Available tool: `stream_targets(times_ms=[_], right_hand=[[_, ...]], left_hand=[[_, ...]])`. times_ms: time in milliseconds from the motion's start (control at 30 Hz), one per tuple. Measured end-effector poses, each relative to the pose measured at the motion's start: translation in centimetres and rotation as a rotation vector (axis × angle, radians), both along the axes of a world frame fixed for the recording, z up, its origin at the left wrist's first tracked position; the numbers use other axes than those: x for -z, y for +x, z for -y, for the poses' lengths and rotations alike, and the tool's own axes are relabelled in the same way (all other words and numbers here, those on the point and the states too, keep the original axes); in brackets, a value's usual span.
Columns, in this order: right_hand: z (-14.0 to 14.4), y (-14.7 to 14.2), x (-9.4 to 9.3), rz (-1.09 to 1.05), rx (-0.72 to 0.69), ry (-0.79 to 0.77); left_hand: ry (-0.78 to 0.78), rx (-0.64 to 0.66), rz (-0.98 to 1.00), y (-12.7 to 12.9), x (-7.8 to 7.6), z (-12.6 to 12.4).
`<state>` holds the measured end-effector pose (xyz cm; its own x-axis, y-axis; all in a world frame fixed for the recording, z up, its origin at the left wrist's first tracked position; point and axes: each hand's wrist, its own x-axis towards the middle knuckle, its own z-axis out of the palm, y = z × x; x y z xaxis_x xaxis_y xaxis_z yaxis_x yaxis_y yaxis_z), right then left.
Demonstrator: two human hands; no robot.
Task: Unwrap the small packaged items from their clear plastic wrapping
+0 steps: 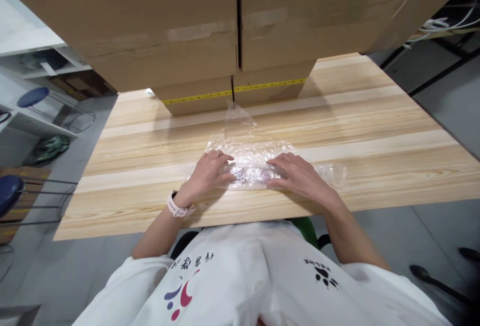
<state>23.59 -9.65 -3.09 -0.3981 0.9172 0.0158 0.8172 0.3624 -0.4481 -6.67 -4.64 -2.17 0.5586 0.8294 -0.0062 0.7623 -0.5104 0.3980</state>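
A sheet of clear bubble wrap [249,151] lies on the wooden table before me, its near part rolled around something with bluish and purplish tints that I cannot make out. My left hand [212,171], with a pale pink watch band at the wrist, grips the left part of the roll between thumb and fingers. On the other side my right hand [296,173] holds the right part the same way. Beyond the right hand a loose end of the wrap sticks out, and a thin pointed corner spreads toward the boxes.
Large cardboard boxes [150,31] stand across the back of the wooden table [375,131], overhanging smaller boxes with a yellow tape measure strip [270,85] along them. Blue stools [33,97] and shelves are to the left. White cables [437,25] lie at the far right.
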Motion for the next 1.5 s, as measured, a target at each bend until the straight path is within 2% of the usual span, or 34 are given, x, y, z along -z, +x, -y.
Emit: stream_targets(times_ms=[100,200,267,400,500,633,700,767,867,967,1133,1333,1400,1500], right_hand=[[0.2,-0.4,0.3,0.049,-0.037,-0.012],[-0.4,-1.0,0.8,0.050,-0.048,0.015],[-1.3,-1.7,1.1,0.033,0.003,0.065],[-2.7,-2.7,1.2,0.032,0.149,0.251],[-1.7,-2.0,0.9,0.076,0.036,0.269],[1.3,0.7,-0.4,0.033,-0.155,0.083],[1.9,1.7,-1.1,-0.038,-0.173,0.003],[1.5,2.0,-1.5,-0.091,-0.118,0.013],[-0.1,1.0,-1.1,-0.072,-0.018,0.073],[-1.4,-0.4,0.0,0.019,-0.025,0.057],[-1.4,-1.8,0.9,0.077,-0.031,0.165],[0.2,-2.5,0.5,0.063,-0.048,0.320],[1.5,-2.0,0.1,0.085,-0.126,0.279],[3.7,-0.8,-0.8,0.067,-0.234,0.110]], left_hand=[[-0.032,0.059,-0.036,0.5,-0.2,0.4],[-0.038,0.093,-0.022,1.4,0.1,-0.3],[0.004,0.048,-0.011,2.2,0.5,-1.5],[0.202,-0.084,0.017,3.5,1.0,-3.3],[0.216,0.007,0.012,3.0,0.5,-2.1],[0.020,0.228,0.038,0.1,-1.3,0.7],[-0.063,0.248,0.120,-1.0,-2.2,1.0],[-0.077,0.195,0.198,-1.2,-2.5,0.4],[-0.042,0.093,0.187,-0.3,-1.7,-1.3],[-0.042,0.077,0.059,1.0,-0.4,-2.2],[0.015,0.094,-0.039,2.0,0.1,-1.6],[0.193,0.120,-0.042,1.8,0.1,-0.1],[0.159,0.180,-0.033,1.0,0.0,1.0],[0.004,0.299,0.007,-0.5,-0.6,2.6]])
